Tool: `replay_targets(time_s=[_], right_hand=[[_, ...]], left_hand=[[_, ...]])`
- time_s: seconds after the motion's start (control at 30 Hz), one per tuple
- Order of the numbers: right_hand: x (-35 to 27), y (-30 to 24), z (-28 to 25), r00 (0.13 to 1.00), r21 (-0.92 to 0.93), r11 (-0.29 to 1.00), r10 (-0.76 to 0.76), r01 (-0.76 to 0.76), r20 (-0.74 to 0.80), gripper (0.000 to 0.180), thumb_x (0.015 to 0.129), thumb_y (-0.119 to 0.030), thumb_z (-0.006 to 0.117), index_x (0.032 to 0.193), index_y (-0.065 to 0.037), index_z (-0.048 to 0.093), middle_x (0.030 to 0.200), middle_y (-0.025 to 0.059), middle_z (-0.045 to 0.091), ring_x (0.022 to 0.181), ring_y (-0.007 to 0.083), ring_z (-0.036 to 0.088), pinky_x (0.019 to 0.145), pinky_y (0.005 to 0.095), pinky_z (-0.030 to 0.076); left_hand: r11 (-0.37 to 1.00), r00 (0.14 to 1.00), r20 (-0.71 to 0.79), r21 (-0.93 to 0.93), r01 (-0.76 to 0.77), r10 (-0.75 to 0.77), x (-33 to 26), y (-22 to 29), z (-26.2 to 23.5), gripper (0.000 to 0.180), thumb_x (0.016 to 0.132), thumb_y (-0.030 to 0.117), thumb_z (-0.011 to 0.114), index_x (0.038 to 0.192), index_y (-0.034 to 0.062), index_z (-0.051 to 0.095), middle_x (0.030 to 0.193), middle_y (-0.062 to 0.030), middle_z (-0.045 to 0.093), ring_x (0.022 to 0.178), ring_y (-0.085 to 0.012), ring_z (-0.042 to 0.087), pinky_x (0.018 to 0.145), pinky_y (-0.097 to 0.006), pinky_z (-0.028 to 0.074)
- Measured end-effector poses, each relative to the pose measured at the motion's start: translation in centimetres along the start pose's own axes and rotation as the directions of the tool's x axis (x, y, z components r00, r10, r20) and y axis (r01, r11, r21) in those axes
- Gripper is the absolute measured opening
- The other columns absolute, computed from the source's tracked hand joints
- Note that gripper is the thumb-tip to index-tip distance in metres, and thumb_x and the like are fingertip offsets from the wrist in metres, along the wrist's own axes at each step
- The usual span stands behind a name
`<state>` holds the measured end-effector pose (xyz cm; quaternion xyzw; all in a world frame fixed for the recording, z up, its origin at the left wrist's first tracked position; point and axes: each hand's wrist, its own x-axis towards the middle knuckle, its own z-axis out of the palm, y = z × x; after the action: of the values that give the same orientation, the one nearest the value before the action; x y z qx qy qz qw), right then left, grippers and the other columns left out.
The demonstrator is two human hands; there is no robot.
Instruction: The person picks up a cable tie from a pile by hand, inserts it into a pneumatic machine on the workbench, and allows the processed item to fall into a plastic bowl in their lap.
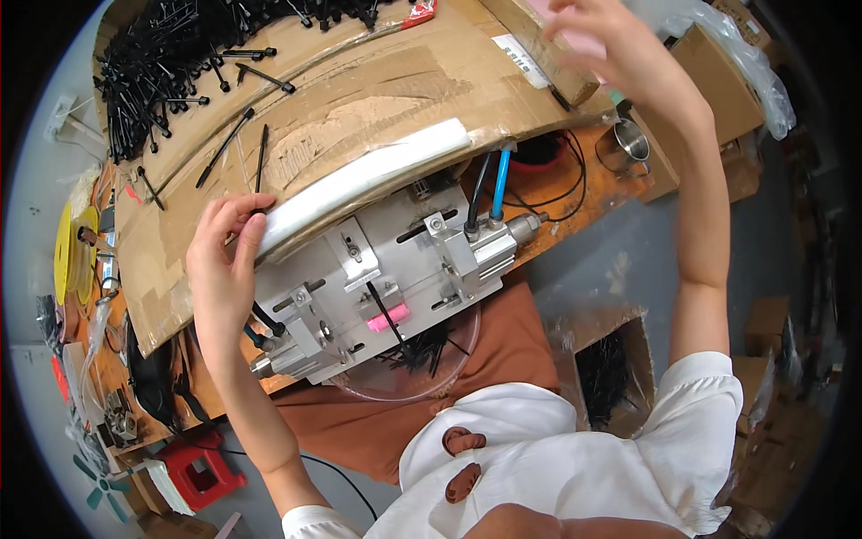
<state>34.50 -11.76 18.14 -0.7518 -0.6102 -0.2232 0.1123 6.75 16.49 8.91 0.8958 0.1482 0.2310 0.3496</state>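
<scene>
My left hand (224,242) rests at the left end of a white padded strip, its thumb and fingers pinched on the lower end of a thin black rod (262,160). Up at the right, my raised right hand (603,47) is smeared by motion beside a cardboard box edge and something pink; its grip does not show. Below the strip sits a metal fixture (409,235) with two pneumatic cylinders. Another black rod (384,310) lies across it, by a pink block (389,318). Loose rods (224,144) lie on the cardboard near my left hand.
A big pile of black knobbed rods (171,63) covers the far left of the cardboard (359,117). A clear tray (404,393) with rods sits at my lap. Further out are a metal mug (622,146), an open carton of black parts (642,359) and a red stool (202,472).
</scene>
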Motion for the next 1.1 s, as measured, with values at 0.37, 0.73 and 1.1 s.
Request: replay_targets(time_s=[0.37,0.73,1.1], right_hand=[[-2.6,-4.1,5.9,0.965,-0.650,0.759,0.148,0.030,0.218,0.012,0.071,-0.006,0.065,0.079,0.003,0.062,0.136,0.0176,0.046,0.136,0.0265,0.032,0.105,0.0400,0.032],[1.3,7.6,6.6,0.834,-0.289,0.810,0.548,-0.510,0.063,0.033,0.089,-0.030,0.060,0.102,0.000,0.062,0.092,0.0172,0.066,0.087,0.0320,0.063,0.075,0.0411,0.047],[2.7,4.3,6.5,0.792,-0.040,0.836,0.533,-0.548,0.296,0.042,0.090,-0.032,0.059,0.107,0.005,0.060,0.080,0.0126,0.063,0.073,0.0183,0.058,0.069,0.0303,0.046]], left_hand=[[1.000,0.999,-0.045,0.004,-0.010,0.011,-0.2,-0.2,0.0,0.014,0.089,0.003,0.057,0.100,-0.0006,0.065,0.093,-0.0073,0.059,0.082,-0.0154,0.057,0.074,-0.025,0.045],[1.000,0.999,-0.032,-0.004,0.010,-0.010,-0.4,0.3,0.0,0.014,0.088,0.003,0.057,0.100,0.0003,0.065,0.092,-0.0077,0.058,0.082,-0.0157,0.056,0.073,-0.026,0.045],[0.999,0.998,-0.052,-0.027,-0.021,0.020,-0.4,-0.3,0.2,0.014,0.088,0.005,0.058,0.099,0.0027,0.066,0.093,-0.0093,0.059,0.080,-0.0184,0.057,0.068,-0.028,0.046]])
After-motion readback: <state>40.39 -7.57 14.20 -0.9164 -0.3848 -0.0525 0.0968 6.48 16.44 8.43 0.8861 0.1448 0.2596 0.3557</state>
